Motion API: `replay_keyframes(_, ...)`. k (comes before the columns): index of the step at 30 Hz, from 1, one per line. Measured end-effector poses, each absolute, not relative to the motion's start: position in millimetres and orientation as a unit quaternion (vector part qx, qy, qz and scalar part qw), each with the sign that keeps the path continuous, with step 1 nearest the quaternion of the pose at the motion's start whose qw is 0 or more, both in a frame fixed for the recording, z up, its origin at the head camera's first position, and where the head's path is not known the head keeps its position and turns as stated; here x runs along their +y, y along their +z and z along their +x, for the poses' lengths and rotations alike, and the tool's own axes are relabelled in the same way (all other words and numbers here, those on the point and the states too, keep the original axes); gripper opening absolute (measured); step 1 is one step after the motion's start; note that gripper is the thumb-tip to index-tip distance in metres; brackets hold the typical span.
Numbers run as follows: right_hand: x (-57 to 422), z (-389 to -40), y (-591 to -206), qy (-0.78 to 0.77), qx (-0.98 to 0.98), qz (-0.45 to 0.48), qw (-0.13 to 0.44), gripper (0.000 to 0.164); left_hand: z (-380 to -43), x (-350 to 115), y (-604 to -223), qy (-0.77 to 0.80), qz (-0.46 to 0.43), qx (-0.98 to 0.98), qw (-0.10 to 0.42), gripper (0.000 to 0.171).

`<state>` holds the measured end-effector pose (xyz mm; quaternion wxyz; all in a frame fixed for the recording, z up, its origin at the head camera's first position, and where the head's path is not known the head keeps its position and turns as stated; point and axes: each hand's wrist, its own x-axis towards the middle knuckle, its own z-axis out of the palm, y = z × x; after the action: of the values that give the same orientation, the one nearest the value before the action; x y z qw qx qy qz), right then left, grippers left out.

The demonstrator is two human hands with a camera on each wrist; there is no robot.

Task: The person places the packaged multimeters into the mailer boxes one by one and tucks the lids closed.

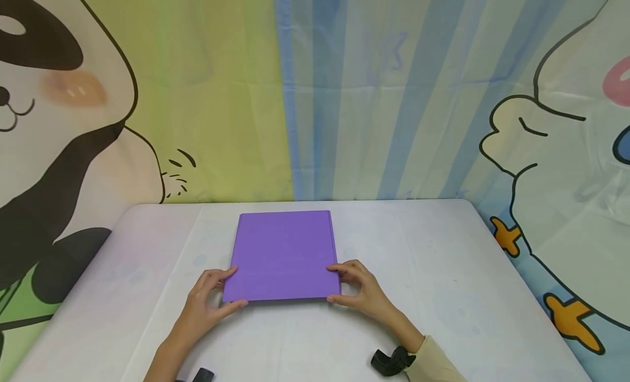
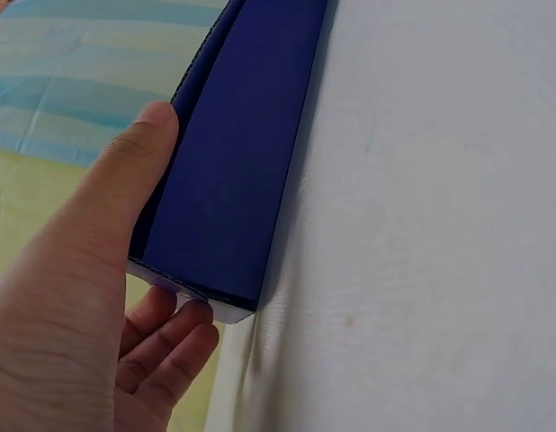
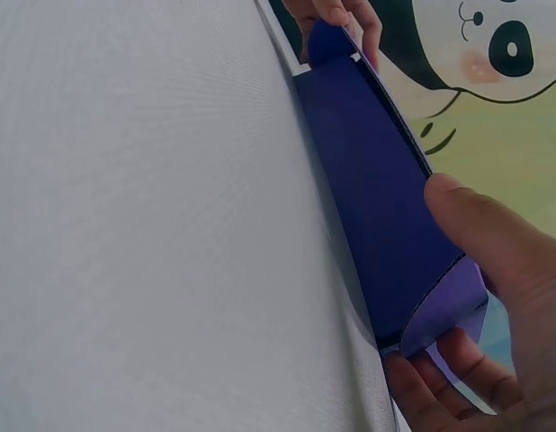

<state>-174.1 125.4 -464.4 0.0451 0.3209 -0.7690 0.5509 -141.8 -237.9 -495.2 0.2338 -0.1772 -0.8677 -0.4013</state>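
Observation:
A flat purple cardboard box (image 1: 284, 250) lies on the white table, its wide top face up. At its near left corner my left hand (image 1: 204, 300) grips it, thumb on the near edge and fingers along the left side. My right hand (image 1: 361, 294) holds the near right corner the same way. In the left wrist view, the dark inner side of the box (image 2: 228, 162) shows below the thumb (image 2: 139, 157). The right wrist view shows a rounded side flap (image 3: 444, 301) at the near right corner, beside the fingers.
The white table (image 1: 428, 272) reaches back to a hanging cloth (image 1: 236, 97) printed with cartoon animals and stripes. Black wrist devices show at both arms, the right one (image 1: 392, 362) beside a beige sleeve (image 1: 435, 363).

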Motion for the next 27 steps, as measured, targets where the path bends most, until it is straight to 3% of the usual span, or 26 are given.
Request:
replay_keyframes(17, 127, -177, -470, 0.592, -0.738, 0.324, 0.025, 0.052, -136, -225, -477, -0.426, -0.164, -0.858, 0.237, 0.074)
replay_keyframes(27, 127, -179, -476, 0.597, -0.736, 0.317, 0.028, 0.053, -140, -232, -489, -0.423, -0.154, -0.862, 0.232, 0.077)
